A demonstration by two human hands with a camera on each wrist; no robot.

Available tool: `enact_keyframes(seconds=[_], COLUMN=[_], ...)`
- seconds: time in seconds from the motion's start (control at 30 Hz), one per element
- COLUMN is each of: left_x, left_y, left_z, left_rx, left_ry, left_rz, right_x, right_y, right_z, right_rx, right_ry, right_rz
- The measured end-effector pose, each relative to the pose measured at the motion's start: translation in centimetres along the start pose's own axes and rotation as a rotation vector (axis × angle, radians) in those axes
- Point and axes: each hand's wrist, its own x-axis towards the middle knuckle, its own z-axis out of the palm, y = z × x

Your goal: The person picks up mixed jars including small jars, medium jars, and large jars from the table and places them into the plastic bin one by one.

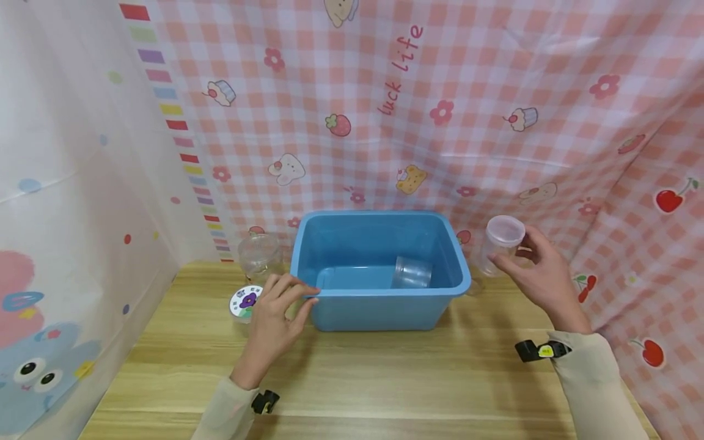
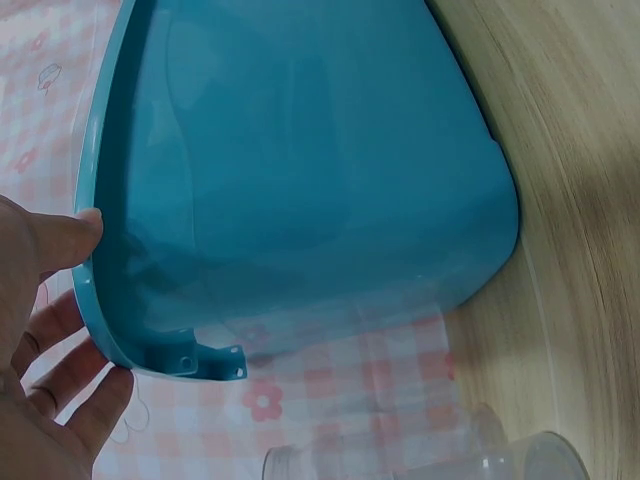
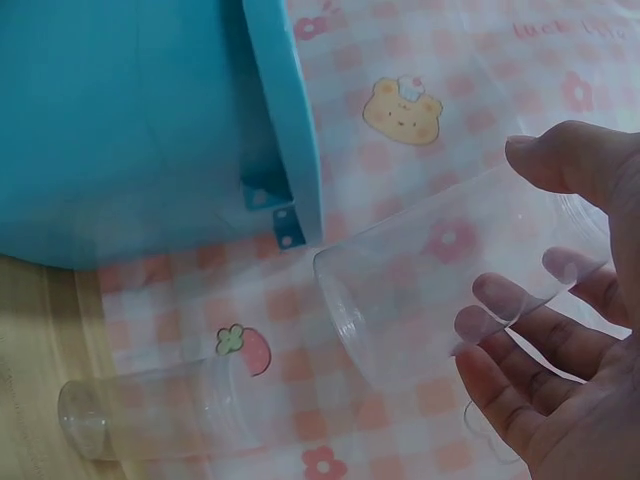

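Observation:
A blue plastic bin stands upright on the wooden table, a clear plastic jar lying on its side inside. My left hand pinches the bin's rim at the front left corner; in the left wrist view the thumb is on one side of the rim and the fingers on the other. To the right of the bin, my right hand holds a second clear jar with a pale lid, raised over the table. Its thumb and fingers lie on opposite sides of the jar.
Left of the bin stand a large clear jar and a jar with a printed purple-flower lid. Another clear container stands on the table by the bin's right side. Patterned cloth hangs behind and at both sides.

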Motion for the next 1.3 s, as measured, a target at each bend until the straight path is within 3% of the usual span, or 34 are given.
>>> enact_keyframes(seconds=[0.33,0.57,1.0,1.17,1.3], left_x=[0.0,0.1,0.0,-0.1,-0.1], left_y=[0.0,0.1,0.1,0.0,0.0], left_z=[-0.1,-0.1,0.0,0.0,0.0], left_rx=[-0.006,-0.002,0.003,0.000,-0.002], left_ry=[-0.005,-0.010,-0.017,-0.020,-0.025], left_rz=[-0.010,-0.022,-0.026,-0.034,-0.037], right_x=[1.0,1.9,3.6,4.5,4.9], right_y=[-2.6,-4.2,-6.3,-6.6,-6.8], right_z=[0.3,0.9,2.0,2.9,3.5], right_rx=[-0.029,-0.060,-0.162,-0.168,-0.186], right_ry=[-0.052,-0.076,-0.204,-0.281,-0.342], right_rz=[-0.026,-0.134,-0.251,-0.339,-0.350])
